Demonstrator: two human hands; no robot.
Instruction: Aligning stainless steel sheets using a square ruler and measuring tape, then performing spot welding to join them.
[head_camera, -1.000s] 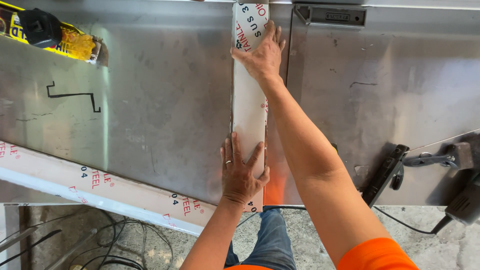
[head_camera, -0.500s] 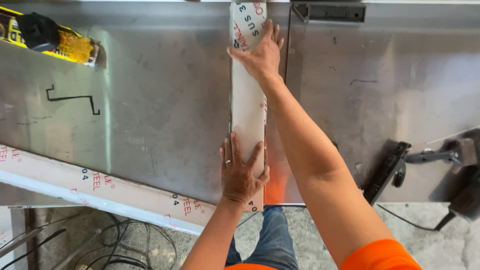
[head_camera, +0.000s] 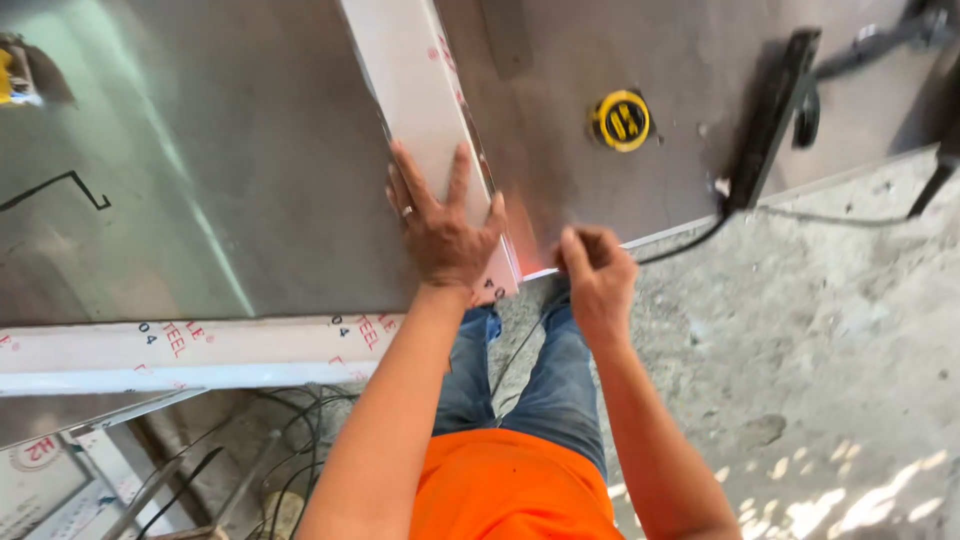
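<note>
Nearest edge: right hand (head_camera: 598, 280), fingers curled in, pinching at the sheet-metal table (head_camera: 250, 180) rim (what it grips, I cannot tell).
Left hand (head_camera: 445, 228): fingers spread flat, pressing on the white film-covered metal strip (head_camera: 415, 90), which lies across the table.
Farther: yellow tape measure (head_camera: 622, 120), black clamp (head_camera: 775, 110).

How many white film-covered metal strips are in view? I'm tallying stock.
2 for certain: one strip lies on the steel table under the left hand; one long strip lies along the table's near edge. More may lie below.
</note>
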